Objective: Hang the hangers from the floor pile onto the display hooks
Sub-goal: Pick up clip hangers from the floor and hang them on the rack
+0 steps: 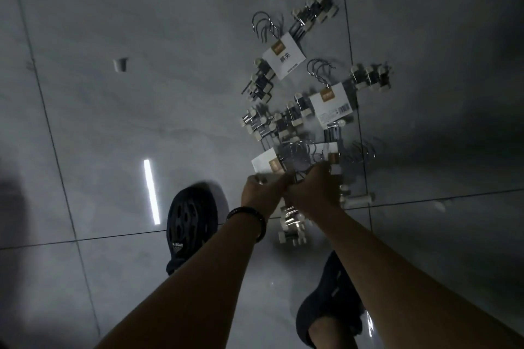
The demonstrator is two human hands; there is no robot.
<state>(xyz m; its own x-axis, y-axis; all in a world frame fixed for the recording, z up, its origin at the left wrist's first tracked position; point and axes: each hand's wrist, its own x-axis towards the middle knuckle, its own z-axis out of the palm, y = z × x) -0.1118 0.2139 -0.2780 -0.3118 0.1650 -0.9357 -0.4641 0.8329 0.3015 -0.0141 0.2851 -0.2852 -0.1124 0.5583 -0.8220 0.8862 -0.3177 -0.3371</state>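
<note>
The left hand (262, 193) and right hand (312, 193), pressed together, clutched a bundle of clip hangers (296, 156) at the near end of the floor pile (295, 112), where its wire hooks might have snagged neighbouring bundles and dragged them along.

One hanger bundle (292, 219) in left hand (262, 193) and right hand (312, 193); floor pile (284, 58) just beyond
</note>
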